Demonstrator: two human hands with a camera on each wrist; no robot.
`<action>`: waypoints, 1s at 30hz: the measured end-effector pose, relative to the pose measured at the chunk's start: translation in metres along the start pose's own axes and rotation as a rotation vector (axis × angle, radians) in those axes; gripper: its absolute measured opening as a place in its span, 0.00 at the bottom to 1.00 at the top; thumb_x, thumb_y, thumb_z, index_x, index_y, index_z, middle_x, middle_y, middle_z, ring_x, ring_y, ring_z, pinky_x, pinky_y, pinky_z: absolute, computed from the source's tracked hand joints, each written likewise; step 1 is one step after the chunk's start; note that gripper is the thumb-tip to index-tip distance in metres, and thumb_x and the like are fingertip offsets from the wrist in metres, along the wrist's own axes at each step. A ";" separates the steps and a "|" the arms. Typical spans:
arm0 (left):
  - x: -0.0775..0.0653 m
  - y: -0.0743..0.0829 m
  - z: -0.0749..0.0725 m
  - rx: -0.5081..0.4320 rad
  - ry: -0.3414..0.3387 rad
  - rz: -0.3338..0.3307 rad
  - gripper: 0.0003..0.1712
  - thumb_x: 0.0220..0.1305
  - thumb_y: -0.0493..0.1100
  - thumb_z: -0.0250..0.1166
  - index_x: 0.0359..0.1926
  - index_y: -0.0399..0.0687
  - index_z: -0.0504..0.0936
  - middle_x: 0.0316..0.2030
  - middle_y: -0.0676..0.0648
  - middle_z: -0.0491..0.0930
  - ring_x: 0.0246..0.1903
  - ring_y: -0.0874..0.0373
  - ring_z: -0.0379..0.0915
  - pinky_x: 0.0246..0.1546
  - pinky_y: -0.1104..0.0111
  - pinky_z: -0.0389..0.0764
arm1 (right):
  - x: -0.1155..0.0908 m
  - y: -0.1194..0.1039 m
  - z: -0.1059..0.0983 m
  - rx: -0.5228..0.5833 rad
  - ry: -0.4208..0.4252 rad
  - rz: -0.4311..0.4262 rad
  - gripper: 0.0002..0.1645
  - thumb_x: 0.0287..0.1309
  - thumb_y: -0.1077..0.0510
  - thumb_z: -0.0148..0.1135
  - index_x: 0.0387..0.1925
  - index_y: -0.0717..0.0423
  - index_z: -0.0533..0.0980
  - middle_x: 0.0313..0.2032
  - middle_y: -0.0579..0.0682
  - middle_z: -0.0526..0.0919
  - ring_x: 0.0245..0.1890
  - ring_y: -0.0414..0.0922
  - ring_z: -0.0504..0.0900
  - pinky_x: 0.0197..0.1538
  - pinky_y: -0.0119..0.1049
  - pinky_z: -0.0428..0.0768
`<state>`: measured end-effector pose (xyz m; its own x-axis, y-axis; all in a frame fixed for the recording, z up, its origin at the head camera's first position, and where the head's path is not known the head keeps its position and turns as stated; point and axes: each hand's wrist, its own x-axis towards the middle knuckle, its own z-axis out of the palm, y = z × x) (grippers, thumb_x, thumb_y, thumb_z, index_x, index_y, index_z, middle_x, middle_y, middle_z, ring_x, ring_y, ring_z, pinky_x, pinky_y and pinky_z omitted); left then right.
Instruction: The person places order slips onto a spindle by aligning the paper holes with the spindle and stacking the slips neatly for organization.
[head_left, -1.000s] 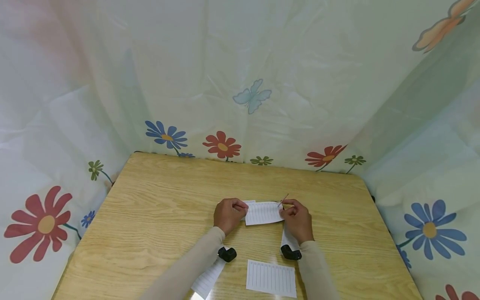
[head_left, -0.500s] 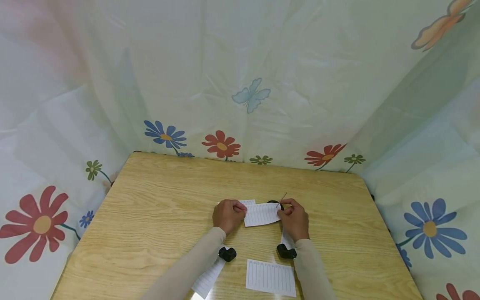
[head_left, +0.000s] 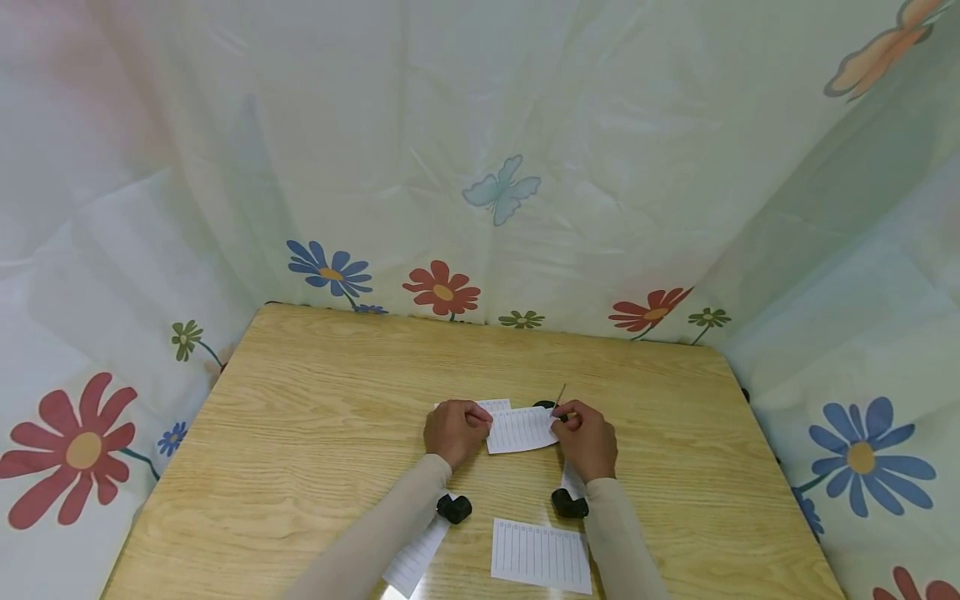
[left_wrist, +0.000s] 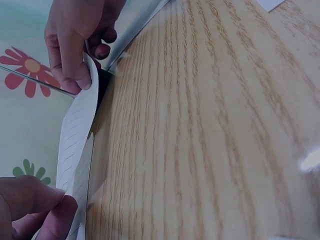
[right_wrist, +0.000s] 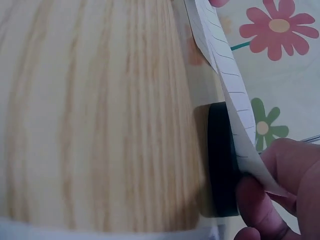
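A white slip of paper with ruled lines (head_left: 521, 430) is held up off the table between both hands. My left hand (head_left: 453, 433) pinches its left end between thumb and fingers. At the other end, my right hand (head_left: 588, 442) pinches the slip's corner. A thin, needle-like rod (head_left: 560, 395) sticks up from the right hand's fingers, and in the left wrist view the rod (left_wrist: 35, 80) looks metallic. Behind the slip, a dark round object (right_wrist: 220, 160) stands on the table, partly hidden. The slip bends slightly along its length.
Another lined slip (head_left: 495, 405) lies behind the held one. A lined sheet (head_left: 542, 557) lies at the front, with more slips under the left forearm (head_left: 416, 557) and right wrist (head_left: 572, 482). A flowered curtain (head_left: 495, 125) surrounds the wooden table (head_left: 337, 375).
The right hand has shifted slightly left with the rod and its end of the slip, uncovering more of the dark object. The left hand has drifted very slightly left.
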<state>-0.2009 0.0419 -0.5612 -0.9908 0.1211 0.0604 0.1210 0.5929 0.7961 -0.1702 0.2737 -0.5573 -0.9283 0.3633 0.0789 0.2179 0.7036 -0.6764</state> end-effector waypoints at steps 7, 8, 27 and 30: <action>0.000 0.000 0.000 0.027 0.016 0.013 0.03 0.57 0.41 0.76 0.30 0.56 0.93 0.25 0.58 0.90 0.34 0.60 0.85 0.42 0.61 0.76 | -0.007 -0.001 -0.005 -0.110 0.013 -0.061 0.07 0.61 0.54 0.76 0.42 0.46 0.91 0.26 0.46 0.85 0.25 0.42 0.76 0.28 0.36 0.67; 0.000 0.000 0.000 0.031 0.015 0.013 0.03 0.57 0.42 0.76 0.30 0.57 0.93 0.25 0.58 0.90 0.34 0.60 0.85 0.43 0.60 0.76 | -0.008 -0.001 -0.005 -0.134 0.024 -0.079 0.07 0.61 0.54 0.77 0.42 0.46 0.91 0.26 0.46 0.85 0.25 0.42 0.75 0.28 0.35 0.67; -0.001 -0.001 0.002 0.094 0.034 0.013 0.04 0.56 0.42 0.77 0.28 0.59 0.93 0.22 0.59 0.87 0.33 0.58 0.75 0.42 0.62 0.71 | -0.016 0.000 -0.007 -0.252 0.024 -0.195 0.11 0.60 0.53 0.79 0.45 0.47 0.92 0.21 0.44 0.80 0.24 0.43 0.70 0.27 0.37 0.64; -0.002 -0.001 0.002 0.121 0.043 0.026 0.04 0.55 0.42 0.77 0.28 0.59 0.93 0.21 0.59 0.87 0.32 0.58 0.74 0.40 0.62 0.70 | -0.016 0.001 -0.005 -0.199 0.012 -0.164 0.10 0.61 0.53 0.78 0.45 0.46 0.92 0.21 0.44 0.80 0.22 0.42 0.71 0.25 0.36 0.65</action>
<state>-0.1994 0.0425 -0.5628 -0.9885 0.1049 0.1084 0.1509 0.6823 0.7153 -0.1538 0.2718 -0.5552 -0.9527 0.2411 0.1849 0.1213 0.8597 -0.4963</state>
